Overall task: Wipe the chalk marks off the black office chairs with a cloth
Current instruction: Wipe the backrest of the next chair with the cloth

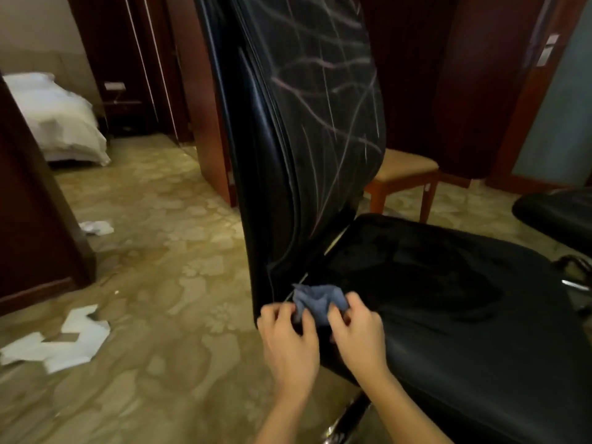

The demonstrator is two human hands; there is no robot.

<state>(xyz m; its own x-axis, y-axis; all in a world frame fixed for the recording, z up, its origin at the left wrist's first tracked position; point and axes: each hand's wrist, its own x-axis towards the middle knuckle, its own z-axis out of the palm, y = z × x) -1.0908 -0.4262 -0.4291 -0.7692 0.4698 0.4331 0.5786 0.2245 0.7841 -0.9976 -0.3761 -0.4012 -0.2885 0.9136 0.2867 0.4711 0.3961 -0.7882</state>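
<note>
Both hands, left (290,336) and right (355,330), pinch a crumpled blue-grey cloth (318,302) at the black leather office chair's (448,299) seat edge; pale chalk marks (323,91) blur, backrest top cropped.

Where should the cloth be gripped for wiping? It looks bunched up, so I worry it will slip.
Grip the crumpled blue cloth at its bunched lower middle, from below, where both hands' fingers already pinch it. That probably leaves its loose upper folds free to face the chalk marks.

I can't see the chair back's (307,123) top, cut off by the frame, and my fingertips (336,315) hide part of the cloth (315,299).
</note>
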